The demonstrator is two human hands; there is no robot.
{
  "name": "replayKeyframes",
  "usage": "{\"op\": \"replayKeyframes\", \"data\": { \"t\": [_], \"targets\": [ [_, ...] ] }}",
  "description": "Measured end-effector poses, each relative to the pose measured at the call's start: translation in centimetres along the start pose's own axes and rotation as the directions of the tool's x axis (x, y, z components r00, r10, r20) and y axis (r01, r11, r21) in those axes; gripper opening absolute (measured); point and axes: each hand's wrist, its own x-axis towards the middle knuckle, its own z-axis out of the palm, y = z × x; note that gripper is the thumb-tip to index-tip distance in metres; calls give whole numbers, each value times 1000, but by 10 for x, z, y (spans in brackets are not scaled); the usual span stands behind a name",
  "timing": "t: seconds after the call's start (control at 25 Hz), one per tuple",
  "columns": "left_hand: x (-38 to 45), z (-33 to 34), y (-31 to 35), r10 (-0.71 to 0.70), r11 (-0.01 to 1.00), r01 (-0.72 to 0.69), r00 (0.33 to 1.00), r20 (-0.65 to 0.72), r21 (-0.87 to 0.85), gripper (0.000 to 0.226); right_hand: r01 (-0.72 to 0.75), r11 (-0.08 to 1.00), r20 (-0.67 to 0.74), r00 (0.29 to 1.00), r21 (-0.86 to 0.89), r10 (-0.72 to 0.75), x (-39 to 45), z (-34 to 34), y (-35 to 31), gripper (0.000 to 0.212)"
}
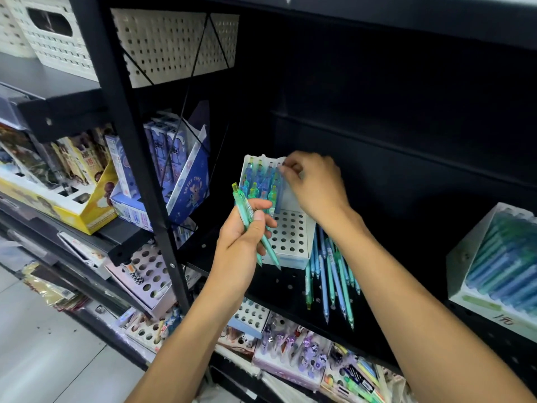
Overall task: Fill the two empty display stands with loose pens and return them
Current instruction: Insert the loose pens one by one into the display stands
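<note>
A white display stand with a grid of round holes sits on the black shelf, several blue and green pens standing in its back rows. My left hand grips two green pens in front of the stand. At the stand's top back row, my right hand pinches the top of a pen; its fingertips hide what they hold. Loose blue and green pens lie on the shelf just right of the stand. A second white stand, full of pens, is at the far right.
The black shelf has a perforated floor and a dark back wall. An upright black post divides it from boxed stationery on the left. Below hang more pen stands and an empty holed stand. White baskets sit on top.
</note>
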Motion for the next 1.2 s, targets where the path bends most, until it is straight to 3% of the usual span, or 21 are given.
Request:
{"op": "replayKeyframes", "data": {
  "t": [0.16,0.28,0.36,0.44,0.48,0.64,0.72,0.84,0.96,1.0,1.04,1.12,1.2],
  "targets": [
    [0,2,0,2,1000,-2,1000,14,-7,27,-64,992,128,989,-106,78,20,13,14,26],
    [-1,-1,1,7,1000,-7,1000,28,12,26,-90,992,24,995,-85,92,16,6,16,21],
    [0,-1,2,2,999,-5,997,75,39,26,-35,987,-37,998,156,41,-2,-9,8,18],
    [1,1,2,-6,998,-3,989,147,63,25,-38,866,199,977,498,-72,-24,-23,-1,15],
    [2,3,2,-4,998,-7,982,187,62,24,-77,809,315,939,582,-137,-33,-28,-2,13],
    [3,9,2,6,999,-23,947,322,49,26,-158,660,411,877,735,-248,-43,-46,8,13],
    [1,15,7,-20,996,-11,939,342,90,27,-186,636,448,849,749,-279,-46,-49,9,10],
    [-4,14,12,17,982,-59,974,225,180,31,-181,638,365,916,749,-169,-47,-50,13,5],
    [-3,12,13,75,980,-96,990,123,173,25,-214,505,282,957,836,-62,-39,-51,15,10],
    [0,17,8,61,979,-84,990,130,184,25,-188,558,260,964,808,-51,-38,-43,11,12],
    [5,25,0,45,978,-69,991,124,199,27,-111,695,192,981,711,-40,-38,-31,6,14],
    [11,40,-23,38,974,-50,998,58,222,31,69,920,-24,998,386,-65,-47,1,2,11],
    [9,44,-45,80,965,-87,996,40,246,27,117,972,-173,981,205,-82,-63,21,12,9]
  ]
}}
